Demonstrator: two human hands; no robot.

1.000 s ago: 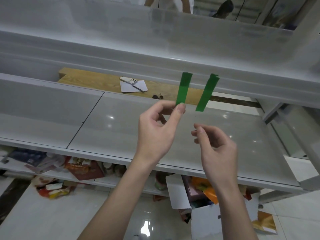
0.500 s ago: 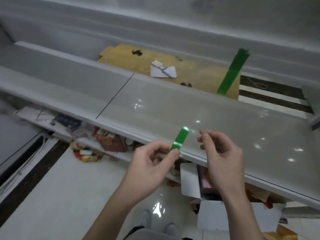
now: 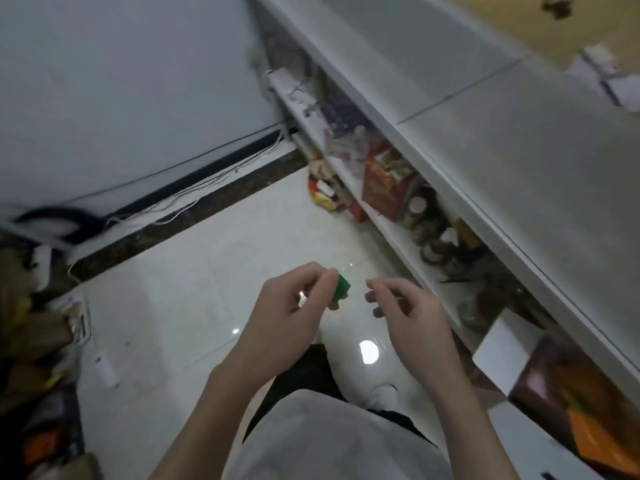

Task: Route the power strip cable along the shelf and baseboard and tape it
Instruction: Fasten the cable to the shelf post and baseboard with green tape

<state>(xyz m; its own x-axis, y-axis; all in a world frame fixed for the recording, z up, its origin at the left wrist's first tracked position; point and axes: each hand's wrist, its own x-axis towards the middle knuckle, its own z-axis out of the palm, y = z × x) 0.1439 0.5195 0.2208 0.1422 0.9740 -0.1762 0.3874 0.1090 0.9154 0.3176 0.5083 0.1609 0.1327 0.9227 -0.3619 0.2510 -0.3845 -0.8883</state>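
The left hand [image 3: 287, 313] had the strip of green tape [image 3: 341, 288] pinched between thumb and forefinger, out in front of the body and above the white floor [image 3: 194, 278]. The right hand [image 3: 408, 313] hung just beside it, fingers [image 3: 372, 295] loosely curled and holding nothing, not quite touching the tape. That tape looked feather-light and floppy, sticky on one face, likely to curl onto itself or cling to skin, so pinching it at the very ends and keeping it taut seemed the safe hold. Over by the dark baseboard [image 3: 180, 216], thin white cables [image 3: 194, 192] ran along the wall; they looked limp and easy to press flat. The shelf [image 3: 450, 140] sat to the right, cluttered underneath.
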